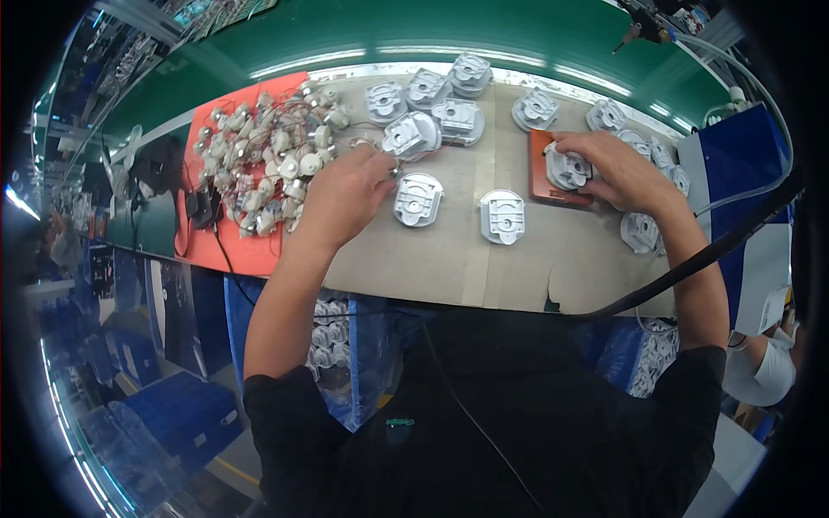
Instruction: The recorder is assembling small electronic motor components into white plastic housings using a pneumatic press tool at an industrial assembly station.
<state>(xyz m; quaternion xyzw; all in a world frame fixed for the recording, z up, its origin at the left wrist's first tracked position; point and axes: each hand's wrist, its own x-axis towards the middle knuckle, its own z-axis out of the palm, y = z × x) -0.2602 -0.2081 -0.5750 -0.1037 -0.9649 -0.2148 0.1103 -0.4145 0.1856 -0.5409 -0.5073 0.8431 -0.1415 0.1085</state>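
Observation:
My left hand [350, 194] is closed at its fingertips around a small wired part [395, 173]; only a silvery bit of it shows. Thin wires run near those fingers, beside a group of white plastic housings [413, 134]. Over on the right, my right hand [626, 171] grips another white housing [567, 167], which rests on an orange-brown block [542, 186]. Between my hands lie two separate housings, one [419, 200] close to the left hand and another [503, 217] nearer the table's front edge. Both show moulded recesses facing up.
A heap of small white wired motors [276, 155] covers a red-orange mat [250, 255] at left. More housings [639, 231] stand around the right side, by a blue box [743, 164]. A thick black cable [691, 268] crosses the front right. A grey sheet [414, 268] covers the worktop.

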